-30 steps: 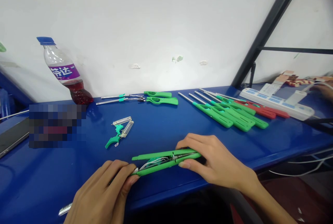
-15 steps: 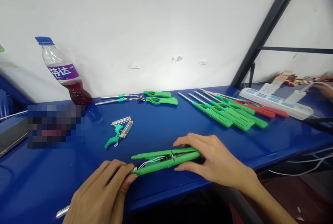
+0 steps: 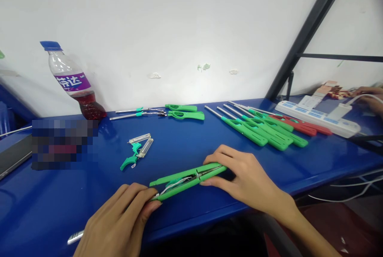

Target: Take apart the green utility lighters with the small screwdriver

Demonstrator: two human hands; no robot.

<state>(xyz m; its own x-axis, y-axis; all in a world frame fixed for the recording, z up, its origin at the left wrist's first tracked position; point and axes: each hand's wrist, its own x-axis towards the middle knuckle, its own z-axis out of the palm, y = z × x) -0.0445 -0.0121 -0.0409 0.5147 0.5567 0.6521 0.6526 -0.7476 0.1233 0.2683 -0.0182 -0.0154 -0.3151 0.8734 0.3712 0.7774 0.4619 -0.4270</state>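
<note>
Between my hands lies a green long-nosed lighter [image 3: 182, 189], its two casing halves slightly parted along the side. White wires and a teal part show in the gap. My left hand [image 3: 119, 221] is closed around the nozzle end, and a silver metal tip [image 3: 75, 237] sticks out past it at lower left. My right hand [image 3: 239, 173] pinches the handle end between thumb and fingers. Beyond the lighter lie teal triggers [image 3: 129, 163] and clear fuel tanks [image 3: 145, 148]. My left palm hides most of the metal tube.
Two opened lighters [image 3: 185, 115] lie along the wall. Several green lighters [image 3: 254, 131] and red ones [image 3: 302, 125] are grouped at right, near a white power strip [image 3: 317, 117]. A drink bottle [image 3: 72, 77] stands at left. Another person's hand [image 3: 371, 95] shows at far right.
The handle end has risen slightly and the gap between the casing halves looks narrower. My right hand has shifted a little up with it; my left keeps its hold.
</note>
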